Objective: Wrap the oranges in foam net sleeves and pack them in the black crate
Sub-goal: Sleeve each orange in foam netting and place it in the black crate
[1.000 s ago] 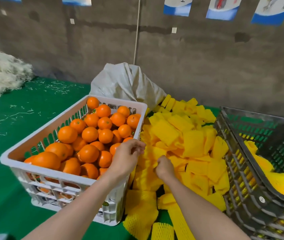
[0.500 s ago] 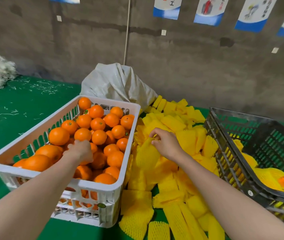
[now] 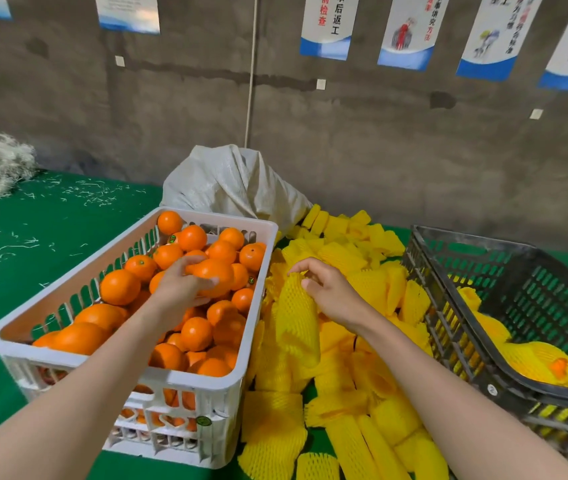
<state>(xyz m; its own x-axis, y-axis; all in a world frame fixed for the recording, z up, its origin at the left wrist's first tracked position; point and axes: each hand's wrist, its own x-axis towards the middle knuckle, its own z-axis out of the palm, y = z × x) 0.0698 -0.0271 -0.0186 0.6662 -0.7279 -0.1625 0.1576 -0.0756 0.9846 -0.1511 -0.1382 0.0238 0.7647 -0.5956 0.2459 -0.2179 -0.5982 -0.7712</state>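
A worker's left hand [image 3: 182, 289] curls round one orange [image 3: 215, 276] atop the full white crate [image 3: 202, 381], while the right hand [image 3: 332, 294] pinches the top of a yellow foam sleeve [image 3: 296, 320] raised from the loose pile [image 3: 355, 372] on the green table [image 3: 50, 223], apparently readying fruit and net to meet. Wrapped oranges [image 3: 542, 362] already lie in the black crate [image 3: 445, 289], set close on the right for packing.

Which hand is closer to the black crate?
Right. The right hand pinches a foam sleeve over the pile beside the black crate; the left hand grips an orange in the white crate.
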